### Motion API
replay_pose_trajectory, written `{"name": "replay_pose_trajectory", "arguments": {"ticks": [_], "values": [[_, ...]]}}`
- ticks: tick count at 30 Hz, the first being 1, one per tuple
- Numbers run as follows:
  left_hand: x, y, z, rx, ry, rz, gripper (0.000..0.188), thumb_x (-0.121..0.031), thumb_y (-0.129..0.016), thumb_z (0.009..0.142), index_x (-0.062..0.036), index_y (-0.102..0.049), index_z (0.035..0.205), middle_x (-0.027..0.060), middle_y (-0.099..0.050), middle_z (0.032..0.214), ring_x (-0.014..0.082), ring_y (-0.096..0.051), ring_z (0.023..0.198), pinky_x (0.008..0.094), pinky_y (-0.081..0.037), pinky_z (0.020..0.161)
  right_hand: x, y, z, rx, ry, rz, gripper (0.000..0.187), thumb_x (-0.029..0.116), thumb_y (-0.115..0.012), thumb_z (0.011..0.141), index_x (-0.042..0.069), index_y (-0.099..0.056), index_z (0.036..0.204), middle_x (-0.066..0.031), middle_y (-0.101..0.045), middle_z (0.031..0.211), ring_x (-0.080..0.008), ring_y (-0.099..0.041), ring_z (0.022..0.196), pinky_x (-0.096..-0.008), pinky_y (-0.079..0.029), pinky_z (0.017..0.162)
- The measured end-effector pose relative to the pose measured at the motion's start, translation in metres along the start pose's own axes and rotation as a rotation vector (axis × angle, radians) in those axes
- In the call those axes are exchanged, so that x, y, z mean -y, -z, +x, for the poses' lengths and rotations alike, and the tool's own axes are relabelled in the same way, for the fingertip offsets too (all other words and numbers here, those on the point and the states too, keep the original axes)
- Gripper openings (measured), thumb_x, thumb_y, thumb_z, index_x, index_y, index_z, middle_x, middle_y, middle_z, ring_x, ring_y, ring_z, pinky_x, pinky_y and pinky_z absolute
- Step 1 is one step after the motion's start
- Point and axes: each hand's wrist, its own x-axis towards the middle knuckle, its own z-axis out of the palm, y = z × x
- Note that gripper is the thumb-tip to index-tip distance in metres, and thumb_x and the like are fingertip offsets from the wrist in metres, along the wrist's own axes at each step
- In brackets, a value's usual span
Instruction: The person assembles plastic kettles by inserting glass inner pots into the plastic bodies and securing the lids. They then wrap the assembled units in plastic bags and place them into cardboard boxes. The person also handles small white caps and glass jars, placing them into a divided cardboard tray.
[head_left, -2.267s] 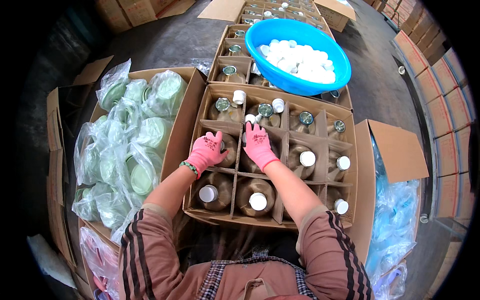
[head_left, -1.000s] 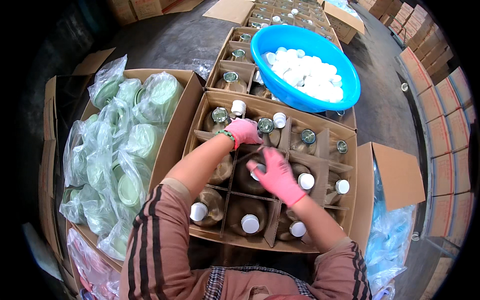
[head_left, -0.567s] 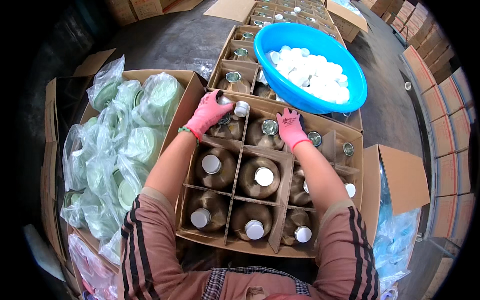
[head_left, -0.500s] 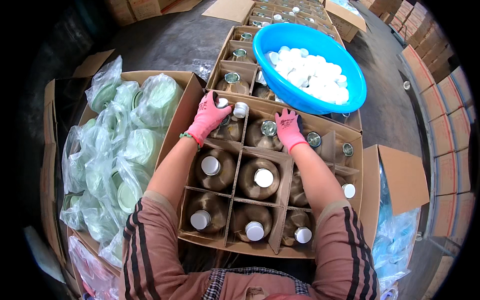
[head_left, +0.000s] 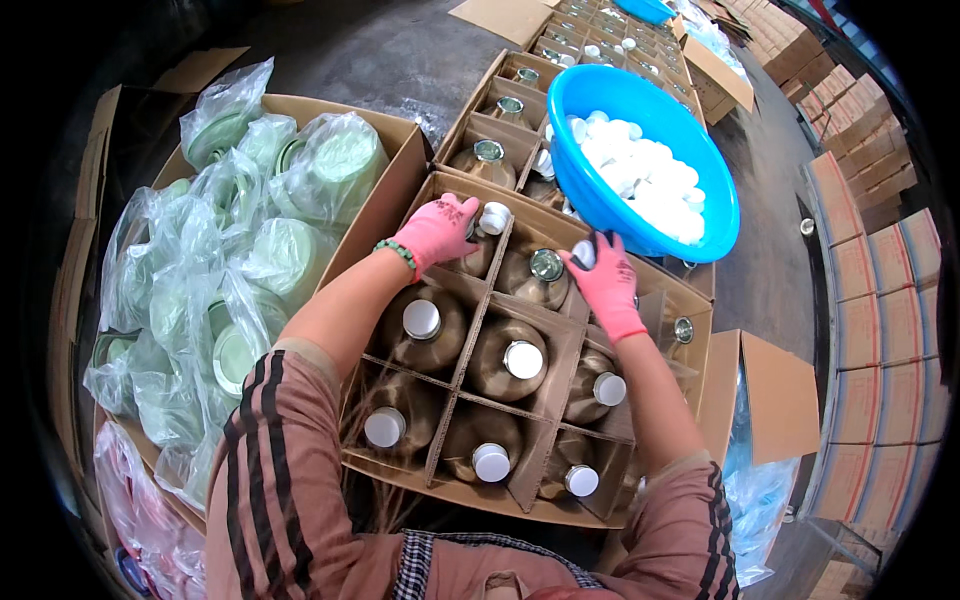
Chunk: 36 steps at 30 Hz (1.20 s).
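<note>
A cardboard carton (head_left: 455, 487) with dividers holds several brown bottles, most with white caps. My left hand (head_left: 437, 228), in a pink glove, lies over the back-left cell, fingertips gripping a white cap (head_left: 494, 217) on that bottle. In the back row, my right hand (head_left: 607, 280), also pink-gloved, pinches a small white cap (head_left: 584, 252). It is just right of a bottle with a bare metal top (head_left: 546, 265).
A blue basin (head_left: 578, 190) full of white caps rests on the cartons behind. More cartons of uncapped bottles (head_left: 489, 150) run further back. A box of bagged green lids (head_left: 250, 250) stands left. An open carton with blue bags (head_left: 765, 420) stands right, stacked boxes beyond.
Both hands have gone from the middle row of bottles to the back row. The right hand now carries a white cap. In the last half second they have hardly shifted.
</note>
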Motion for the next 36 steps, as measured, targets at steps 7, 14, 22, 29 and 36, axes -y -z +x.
{"name": "replay_pose_trajectory", "arguments": {"ticks": [7, 14, 22, 29, 36], "values": [[-0.003, 0.003, -0.001, 0.047, 0.024, 0.084, 0.063, -0.041, -0.060, 0.072, -0.0055, -0.037, 0.119, 0.0235, -0.045, 0.108, 0.0361, -0.051, 0.096, 0.0409, -0.042, 0.082, 0.047, -0.018, -0.003, 0.334, 0.214, -0.256, 0.041, 0.027, -0.057, 0.074, 0.003, -0.044, 0.104, -0.0200, -0.046, 0.103, -0.0371, -0.049, 0.091, -0.0411, -0.042, 0.080], [-0.025, -0.009, 0.043, 0.009, -0.008, 0.032, 0.035, -0.024, -0.046, 0.080, -0.0047, -0.047, 0.109, 0.0193, -0.057, 0.099, 0.0321, -0.055, 0.094, 0.0393, -0.043, 0.079, 0.026, -0.011, 0.010, 0.377, 0.200, -0.145, 0.048, 0.032, -0.060, 0.072, 0.006, -0.044, 0.109, -0.0191, -0.049, 0.099, -0.0369, -0.049, 0.094, -0.0419, -0.042, 0.080], [-0.030, -0.016, 0.049, -0.073, 0.012, -0.011, 0.036, -0.010, -0.053, 0.071, -0.0051, -0.044, 0.106, 0.0184, -0.057, 0.096, 0.0329, -0.055, 0.092, 0.0393, -0.044, 0.076, 0.031, -0.027, 0.037, 0.698, 0.252, -0.147, 0.051, 0.035, -0.065, 0.069, 0.003, -0.049, 0.106, -0.0197, -0.054, 0.099, -0.0326, -0.052, 0.096, -0.0397, -0.043, 0.081], [-0.027, 0.002, 0.012, -0.294, 0.013, -0.244, 0.047, -0.020, -0.068, 0.066, -0.0064, -0.045, 0.105, 0.0187, -0.050, 0.101, 0.0367, -0.051, 0.093, 0.0424, -0.043, 0.076, 0.050, -0.052, 0.017, 0.309, -0.084, -0.189, 0.030, 0.031, -0.054, 0.078, 0.005, -0.054, 0.093, -0.0164, -0.056, 0.090, -0.0316, -0.058, 0.080, -0.0384, -0.048, 0.071], [-0.072, -0.007, -0.027, -0.651, -0.221, -0.568, 0.053, -0.017, -0.073, 0.058, 0.0001, -0.047, 0.101, 0.0174, -0.052, 0.097, 0.0329, -0.053, 0.090, 0.0383, -0.043, 0.077, 0.026, -0.015, -0.017, -0.088, -0.210, 0.646, 0.035, 0.031, -0.051, 0.083, 0.004, -0.049, 0.104, -0.0156, -0.052, 0.095, -0.0282, -0.051, 0.090, -0.0350, -0.042, 0.076]]}}
